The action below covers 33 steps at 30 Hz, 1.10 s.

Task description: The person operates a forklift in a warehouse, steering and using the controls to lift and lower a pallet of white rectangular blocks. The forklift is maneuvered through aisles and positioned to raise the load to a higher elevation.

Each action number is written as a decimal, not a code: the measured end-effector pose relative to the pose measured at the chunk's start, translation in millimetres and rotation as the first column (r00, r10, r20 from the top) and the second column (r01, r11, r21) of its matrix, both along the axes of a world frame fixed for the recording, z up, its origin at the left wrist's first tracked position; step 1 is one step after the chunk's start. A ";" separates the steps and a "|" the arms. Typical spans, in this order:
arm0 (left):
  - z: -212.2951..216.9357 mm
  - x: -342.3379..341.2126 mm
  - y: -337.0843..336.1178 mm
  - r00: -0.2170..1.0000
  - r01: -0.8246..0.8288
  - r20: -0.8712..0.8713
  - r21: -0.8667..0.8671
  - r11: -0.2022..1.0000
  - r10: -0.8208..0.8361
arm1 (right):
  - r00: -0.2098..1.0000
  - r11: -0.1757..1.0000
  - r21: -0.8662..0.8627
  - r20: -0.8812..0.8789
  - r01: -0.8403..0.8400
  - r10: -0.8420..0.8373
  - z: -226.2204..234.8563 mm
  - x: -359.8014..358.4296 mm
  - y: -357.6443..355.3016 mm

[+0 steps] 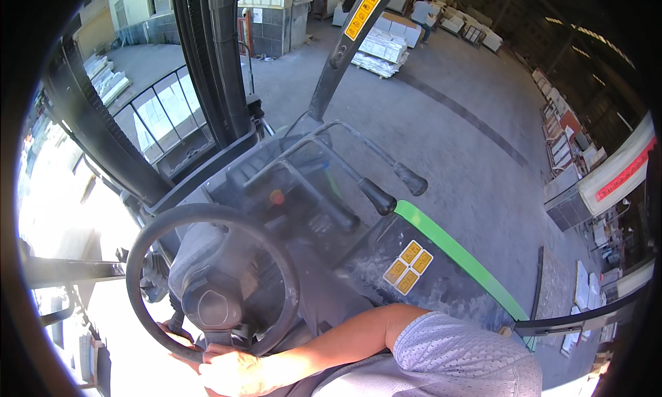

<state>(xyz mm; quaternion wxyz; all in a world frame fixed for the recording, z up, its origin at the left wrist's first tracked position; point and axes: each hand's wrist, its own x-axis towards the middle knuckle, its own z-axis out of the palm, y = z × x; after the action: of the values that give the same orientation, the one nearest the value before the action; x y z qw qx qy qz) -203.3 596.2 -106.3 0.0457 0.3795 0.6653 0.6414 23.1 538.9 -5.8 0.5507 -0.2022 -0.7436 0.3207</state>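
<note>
Below me is a forklift's black steering wheel (pixel 207 213) with a round grey hub. My left hand (pixel 181 338) is at the lower left of its rim, fingers curled around it, partly hidden by the rim and washed out by sunlight. Across my lap reaches my right arm in a pale perforated sleeve. Its hand, my right hand (pixel 236 371), is closed beside the bottom of the rim, close to my left hand. What its fingers hold, if anything, is hidden. Three bent control levers, one with a black knob (pixel 377 195), stand right of the wheel, untouched.
The black mast (pixel 217 66) rises ahead on the left, with a load guard (pixel 162 114) beyond it. Wrapped pale stacks (pixel 383 51) stand on the concrete floor, near a person (pixel 423 14). Panels line the right wall. A green trim strip (pixel 462 259) edges the cab.
</note>
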 end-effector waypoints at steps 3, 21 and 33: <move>-1.5 -5.5 -0.1 1.000 -0.023 -0.013 -0.032 0.999 0.022 | 0.997 0.987 0.145 0.012 0.073 -0.075 16.8 -14.9 19.8; 35.0 -270.8 95.8 0.921 0.390 0.066 -0.219 0.895 -0.385 | 0.790 0.759 0.247 -0.048 0.602 -0.611 157.8 -199.8 177.9; 54.9 -268.3 87.8 0.856 0.517 0.031 -0.069 0.853 -0.517 | 0.742 0.814 0.126 0.349 0.568 -0.572 84.4 -160.8 -28.4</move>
<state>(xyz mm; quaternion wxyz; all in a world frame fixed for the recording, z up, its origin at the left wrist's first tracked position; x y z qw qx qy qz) -471.6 684.0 -51.5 0.2341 0.5387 0.5622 0.5822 -137.7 510.4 78.6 0.4727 -0.4730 -0.7382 0.0886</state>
